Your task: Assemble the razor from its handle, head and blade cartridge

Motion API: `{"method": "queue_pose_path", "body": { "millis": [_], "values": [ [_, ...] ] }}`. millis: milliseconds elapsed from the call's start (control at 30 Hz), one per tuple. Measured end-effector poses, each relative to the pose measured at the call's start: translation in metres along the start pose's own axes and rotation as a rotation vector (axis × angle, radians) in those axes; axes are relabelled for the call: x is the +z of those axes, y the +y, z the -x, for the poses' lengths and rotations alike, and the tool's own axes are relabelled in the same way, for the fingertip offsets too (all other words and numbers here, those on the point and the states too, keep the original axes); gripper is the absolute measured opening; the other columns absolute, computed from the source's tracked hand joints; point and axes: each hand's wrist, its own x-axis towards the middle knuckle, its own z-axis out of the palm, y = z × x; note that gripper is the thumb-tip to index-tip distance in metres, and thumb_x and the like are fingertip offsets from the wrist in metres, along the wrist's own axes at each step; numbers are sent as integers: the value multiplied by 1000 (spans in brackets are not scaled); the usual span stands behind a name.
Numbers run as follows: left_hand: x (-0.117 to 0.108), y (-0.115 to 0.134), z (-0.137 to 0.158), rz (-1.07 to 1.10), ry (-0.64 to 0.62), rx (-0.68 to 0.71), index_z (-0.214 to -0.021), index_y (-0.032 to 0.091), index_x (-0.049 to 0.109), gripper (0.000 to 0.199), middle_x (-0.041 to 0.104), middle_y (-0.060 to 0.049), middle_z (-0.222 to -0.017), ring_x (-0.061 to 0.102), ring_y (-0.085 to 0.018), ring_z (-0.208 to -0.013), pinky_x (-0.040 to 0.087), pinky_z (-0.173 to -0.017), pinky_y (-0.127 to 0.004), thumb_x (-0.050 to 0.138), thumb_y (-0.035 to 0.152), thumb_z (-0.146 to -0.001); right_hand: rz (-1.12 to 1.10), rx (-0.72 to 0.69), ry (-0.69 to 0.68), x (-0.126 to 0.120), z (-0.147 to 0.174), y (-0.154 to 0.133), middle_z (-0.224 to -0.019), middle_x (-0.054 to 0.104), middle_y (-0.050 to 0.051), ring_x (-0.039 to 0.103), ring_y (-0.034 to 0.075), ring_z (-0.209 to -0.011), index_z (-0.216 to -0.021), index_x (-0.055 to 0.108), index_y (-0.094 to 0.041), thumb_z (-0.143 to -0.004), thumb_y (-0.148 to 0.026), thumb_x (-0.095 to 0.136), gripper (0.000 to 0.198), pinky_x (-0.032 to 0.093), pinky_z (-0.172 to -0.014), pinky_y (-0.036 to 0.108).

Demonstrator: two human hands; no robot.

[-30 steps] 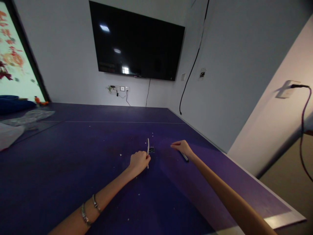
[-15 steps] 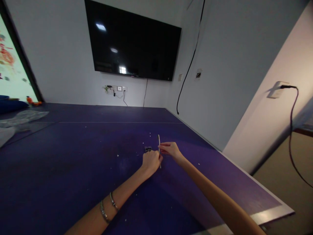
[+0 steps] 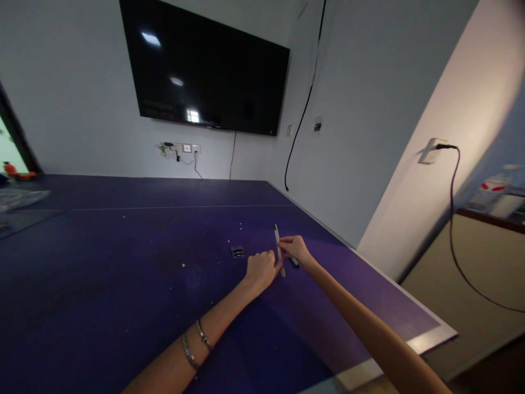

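Note:
A slim pale stick (image 3: 276,235) with a dark upper end stands tilted between my hands, just above or on the purple table. My left hand (image 3: 261,268) is closed, its thumb and fingertips pinching the stick's lower part. Higher up, the fingertips of my right hand (image 3: 296,249) close on the same stick. Another slim object with a dark end (image 3: 294,262) shows just below my right hand, mostly hidden by it. To the left of my left hand lies a small black rectangular piece (image 3: 237,251) with pale markings.
Small white scraps (image 3: 183,265) are scattered over the purple table (image 3: 102,284). A clear plastic bag (image 3: 20,199) lies at the far left. On the wall hang a television (image 3: 209,71) and a loose black cable (image 3: 301,120). The table's pale edge (image 3: 394,282) runs along the right.
Both hands have moved right with the stick, away from the black piece, which now shows whole. The slim dark-ended object below my right hand has come into view. The camera has turned right.

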Motion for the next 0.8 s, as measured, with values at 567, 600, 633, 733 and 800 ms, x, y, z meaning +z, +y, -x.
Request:
{"method": "queue_pose_path", "body": {
  "millis": [567,600,633,733,800],
  "values": [
    [12,-147,-13,14,-39,53,-125,10,39,56,40,-17,-134,32,-31,-126,26,-101,-44,49,36,-76,678,-24,48,-57,-41,55,-53,63,4,58,15,-53,-58,71,-12,-61,-15,57,15,34,-44,18],
    [14,-151,-14,36,-65,40,-127,10,37,59,39,-17,-135,32,-31,-127,26,-102,-44,49,38,-76,697,-24,59,-55,-41,56,-54,63,5,59,16,-55,-59,71,-12,-61,-16,57,15,35,-45,18],
    [15,-153,-15,54,-86,32,-128,9,37,61,40,-18,-135,32,-30,-127,26,-102,-44,48,38,-76,713,-24,68,-54,-41,58,-56,64,6,60,16,-56,-61,72,-12,-62,-17,58,15,35,-46,18],
    [18,-158,-17,71,-113,36,-127,10,39,58,43,-17,-133,35,-28,-126,26,-103,-44,48,36,-76,744,-27,84,-53,-42,62,-61,66,8,61,17,-59,-66,73,-11,-63,-18,58,17,36,-46,18],
    [19,-159,-17,70,-115,39,-126,10,41,56,44,-16,-133,37,-28,-125,25,-104,-44,48,33,-75,753,-30,86,-52,-42,64,-62,67,9,61,17,-59,-68,73,-11,-64,-20,58,18,36,-46,18]
  ]
}}
